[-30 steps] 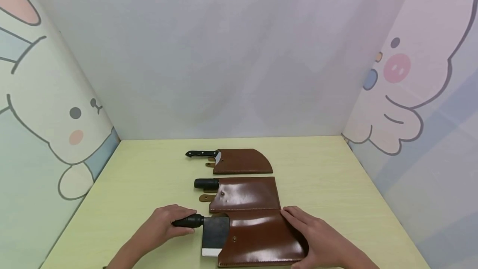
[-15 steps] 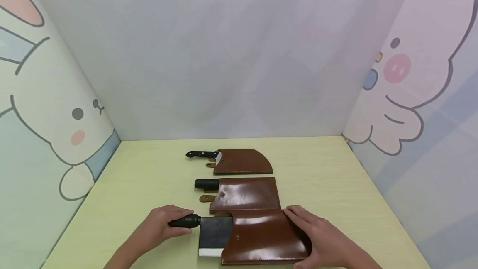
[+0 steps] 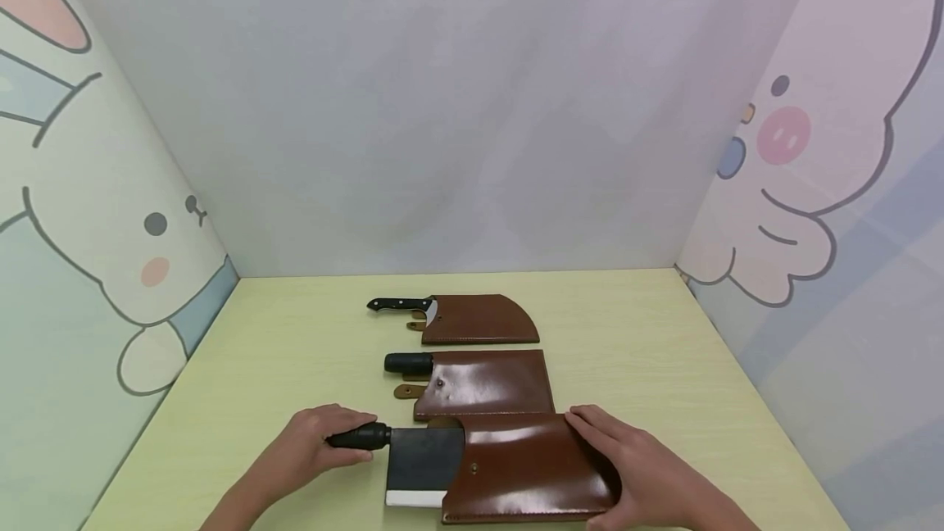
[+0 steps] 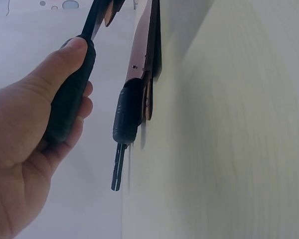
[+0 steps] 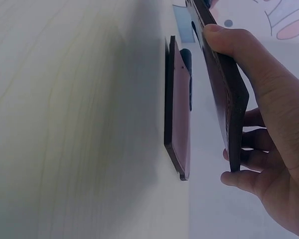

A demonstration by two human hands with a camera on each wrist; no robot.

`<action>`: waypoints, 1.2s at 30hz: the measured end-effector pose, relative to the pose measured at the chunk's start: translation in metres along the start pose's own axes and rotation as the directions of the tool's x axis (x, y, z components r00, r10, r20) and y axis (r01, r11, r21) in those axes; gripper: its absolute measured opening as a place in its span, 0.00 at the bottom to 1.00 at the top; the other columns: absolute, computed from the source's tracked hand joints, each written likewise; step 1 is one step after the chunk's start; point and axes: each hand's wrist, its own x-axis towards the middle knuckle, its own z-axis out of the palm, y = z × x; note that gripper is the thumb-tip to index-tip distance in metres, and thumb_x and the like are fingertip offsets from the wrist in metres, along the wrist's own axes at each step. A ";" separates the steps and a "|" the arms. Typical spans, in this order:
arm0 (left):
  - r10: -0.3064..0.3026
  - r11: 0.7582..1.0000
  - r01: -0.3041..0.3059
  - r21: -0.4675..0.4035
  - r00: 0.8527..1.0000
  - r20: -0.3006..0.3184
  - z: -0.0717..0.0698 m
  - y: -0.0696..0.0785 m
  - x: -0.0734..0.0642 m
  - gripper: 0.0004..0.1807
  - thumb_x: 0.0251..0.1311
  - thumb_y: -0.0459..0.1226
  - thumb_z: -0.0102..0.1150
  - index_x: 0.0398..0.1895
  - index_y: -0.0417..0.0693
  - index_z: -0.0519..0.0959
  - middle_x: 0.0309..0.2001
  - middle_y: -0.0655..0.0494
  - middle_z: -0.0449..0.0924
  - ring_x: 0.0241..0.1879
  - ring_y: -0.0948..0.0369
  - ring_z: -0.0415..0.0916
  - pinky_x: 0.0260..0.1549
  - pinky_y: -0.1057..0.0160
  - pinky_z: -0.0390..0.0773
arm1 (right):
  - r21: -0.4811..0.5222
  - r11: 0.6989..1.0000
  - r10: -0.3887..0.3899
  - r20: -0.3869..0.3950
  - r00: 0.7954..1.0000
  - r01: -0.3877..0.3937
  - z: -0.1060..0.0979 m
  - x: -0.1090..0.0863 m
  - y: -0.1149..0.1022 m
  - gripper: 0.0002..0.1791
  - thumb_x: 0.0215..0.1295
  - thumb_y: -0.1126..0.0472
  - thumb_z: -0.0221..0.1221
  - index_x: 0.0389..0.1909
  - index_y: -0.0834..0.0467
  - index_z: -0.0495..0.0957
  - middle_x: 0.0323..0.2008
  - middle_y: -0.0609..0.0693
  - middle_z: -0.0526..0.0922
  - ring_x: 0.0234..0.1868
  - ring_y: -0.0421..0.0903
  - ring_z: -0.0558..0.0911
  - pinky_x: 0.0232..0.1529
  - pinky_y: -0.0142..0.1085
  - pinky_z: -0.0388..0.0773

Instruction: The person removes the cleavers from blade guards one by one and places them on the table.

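My left hand grips the black handle of a cleaver. The cleaver's dark blade, with a pale strip along its lower edge, stands partly out of a brown leather sheath. In the left wrist view the thumb lies along the handle and the fingers curl under it. My right hand holds the sheath by its right end, thumb on one edge and fingers around the other, as the right wrist view shows. In both wrist views the held pieces are raised off the table. The blade's far part is hidden inside the sheath.
Behind lies a second sheathed cleaver with a thick black handle and a loose snap strap. Farther back is a third sheathed knife with a riveted black handle. The pale wooden table meets walls with cartoon animals.
My left hand has drawn the cleaver's handle slightly left, and more of the blade shows. My right hand has shifted slightly right with the sheath. The two knives behind stay put.
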 end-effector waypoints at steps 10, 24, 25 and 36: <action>0.014 1.000 -0.014 -0.010 1.000 -0.021 0.001 -0.006 -0.002 0.27 0.60 0.58 0.67 0.53 0.51 0.87 0.46 0.63 0.88 0.45 0.65 0.83 0.40 0.61 0.83 | -0.017 1.000 -0.020 -0.017 1.000 0.019 0.000 -0.001 0.001 0.63 0.44 0.20 0.68 0.76 0.55 0.66 0.70 0.50 0.71 0.61 0.46 0.79 0.48 0.39 0.84; 0.035 0.999 -0.036 -0.040 0.998 -0.047 0.002 -0.013 -0.008 0.25 0.60 0.55 0.69 0.53 0.50 0.87 0.46 0.62 0.88 0.43 0.69 0.81 0.37 0.64 0.82 | -0.032 0.999 -0.003 -0.032 0.999 0.002 -0.002 -0.005 0.003 0.64 0.42 0.20 0.69 0.74 0.56 0.67 0.69 0.51 0.72 0.60 0.47 0.80 0.47 0.40 0.84; 0.038 0.998 -0.040 -0.050 0.998 -0.048 0.002 -0.014 -0.008 0.25 0.60 0.55 0.69 0.53 0.49 0.87 0.45 0.61 0.88 0.43 0.69 0.81 0.36 0.64 0.82 | -0.030 1.000 -0.002 -0.032 0.999 0.001 -0.002 -0.005 0.003 0.64 0.42 0.20 0.69 0.74 0.56 0.67 0.69 0.51 0.72 0.60 0.47 0.80 0.47 0.40 0.84; 0.014 0.998 -0.016 -0.062 0.999 -0.038 0.000 -0.020 -0.010 0.26 0.59 0.56 0.69 0.53 0.49 0.87 0.46 0.60 0.88 0.43 0.69 0.82 0.37 0.65 0.81 | -0.012 1.000 0.016 -0.026 1.000 -0.016 0.000 -0.006 0.005 0.64 0.41 0.21 0.70 0.75 0.55 0.67 0.69 0.50 0.72 0.59 0.46 0.80 0.47 0.39 0.84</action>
